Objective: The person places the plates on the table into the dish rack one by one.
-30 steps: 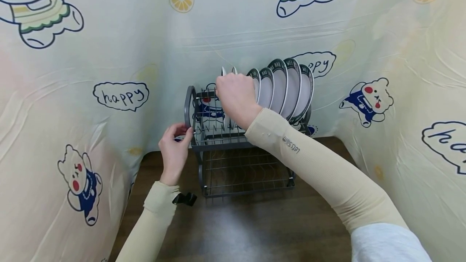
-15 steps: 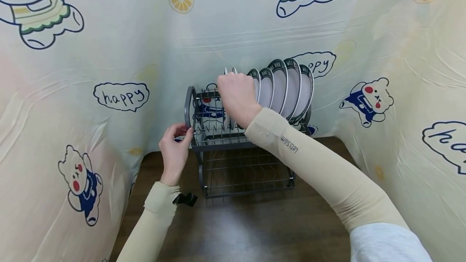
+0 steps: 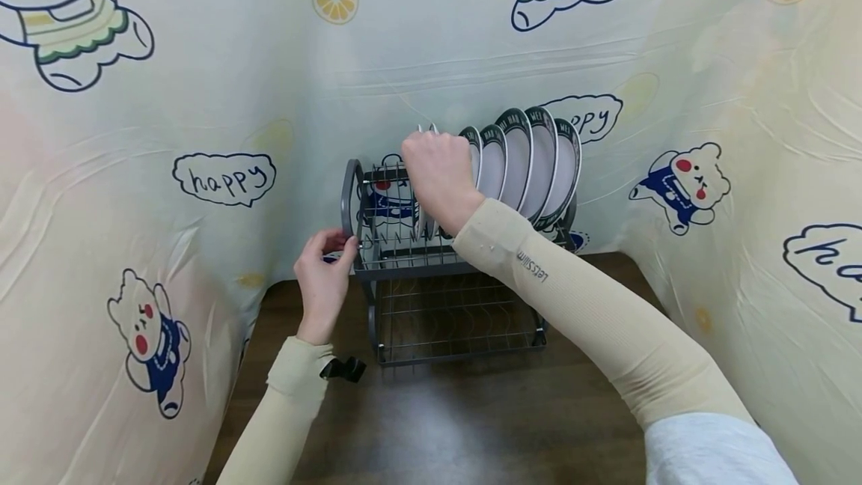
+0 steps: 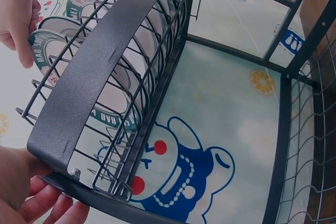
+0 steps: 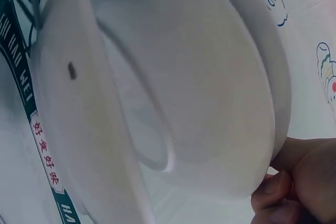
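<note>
My left hand (image 3: 322, 275) grips the left end frame of a dark two-tier dish rack (image 3: 424, 272); its thumb and fingers also show at that corner in the left wrist view. At the upper tier, my right hand (image 3: 441, 174) covers the rims of the left-hand plates. The right wrist view shows its fingers (image 5: 273, 192) pinching the rim of a white plate (image 5: 210, 103). That plate stands on edge close to another; whether both are held, I cannot tell. Green-rimmed plates (image 3: 513, 163) stand upright in a row to the right.
Thin wire slots (image 3: 387, 234) lie left of the plates on the upper tier. Below it sits the wire lower tier (image 3: 458, 324). The rack stands on a brown wooden table (image 3: 431, 425), with a patterned curtain (image 3: 222, 81) behind and at both sides.
The leftmost plate edge by my right hand has shifted slightly right, closer to its neighbour, and the hand has moved a little with it. My left hand keeps its place on the rack.
</note>
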{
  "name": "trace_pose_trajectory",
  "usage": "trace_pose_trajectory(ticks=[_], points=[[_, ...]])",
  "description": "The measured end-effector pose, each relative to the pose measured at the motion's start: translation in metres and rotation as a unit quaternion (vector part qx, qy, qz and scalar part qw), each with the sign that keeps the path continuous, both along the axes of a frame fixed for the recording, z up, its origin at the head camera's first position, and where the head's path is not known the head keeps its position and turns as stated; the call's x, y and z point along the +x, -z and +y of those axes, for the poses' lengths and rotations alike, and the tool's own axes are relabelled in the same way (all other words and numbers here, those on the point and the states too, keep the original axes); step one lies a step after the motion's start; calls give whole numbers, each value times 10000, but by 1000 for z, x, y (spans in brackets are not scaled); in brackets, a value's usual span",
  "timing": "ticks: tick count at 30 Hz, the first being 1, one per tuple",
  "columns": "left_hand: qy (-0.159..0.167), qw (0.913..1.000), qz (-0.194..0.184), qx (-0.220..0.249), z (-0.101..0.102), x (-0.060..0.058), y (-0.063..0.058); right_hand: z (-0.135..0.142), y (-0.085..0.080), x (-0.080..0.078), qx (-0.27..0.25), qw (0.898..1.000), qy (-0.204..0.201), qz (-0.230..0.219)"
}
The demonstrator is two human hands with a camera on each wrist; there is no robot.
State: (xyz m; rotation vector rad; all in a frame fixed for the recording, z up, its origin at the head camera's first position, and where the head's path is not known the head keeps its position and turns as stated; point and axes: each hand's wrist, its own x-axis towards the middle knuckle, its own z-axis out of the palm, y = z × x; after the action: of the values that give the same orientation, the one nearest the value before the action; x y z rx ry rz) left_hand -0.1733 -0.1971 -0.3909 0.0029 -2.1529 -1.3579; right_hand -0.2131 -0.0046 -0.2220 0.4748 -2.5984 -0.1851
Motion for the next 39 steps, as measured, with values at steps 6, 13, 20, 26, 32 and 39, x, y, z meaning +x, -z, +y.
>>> trace_pose_trajectory(ticks=[6,13,20,26,32,39], points=[[-12,10000,3,5,0,0,0,1,0,1,-116,9999,-108,22],[-20,10000,79,-32,0,0,-1,1,-2,1,-140,9998,-130,86],[-31,9999,113,-9,-1,-2,0,5,0,1,-285,9990,-102,335],[-23,9999,135,-43,0,-3,-1,17,5,4,-1068,9837,-660,1290],[-6,9999,162,-30,0,-1,-1,33,10,17,-1544,9686,-1225,1518],[24,9999,135,0,0,-1,0,52,26,35,-2000,9519,-1878,1367]])
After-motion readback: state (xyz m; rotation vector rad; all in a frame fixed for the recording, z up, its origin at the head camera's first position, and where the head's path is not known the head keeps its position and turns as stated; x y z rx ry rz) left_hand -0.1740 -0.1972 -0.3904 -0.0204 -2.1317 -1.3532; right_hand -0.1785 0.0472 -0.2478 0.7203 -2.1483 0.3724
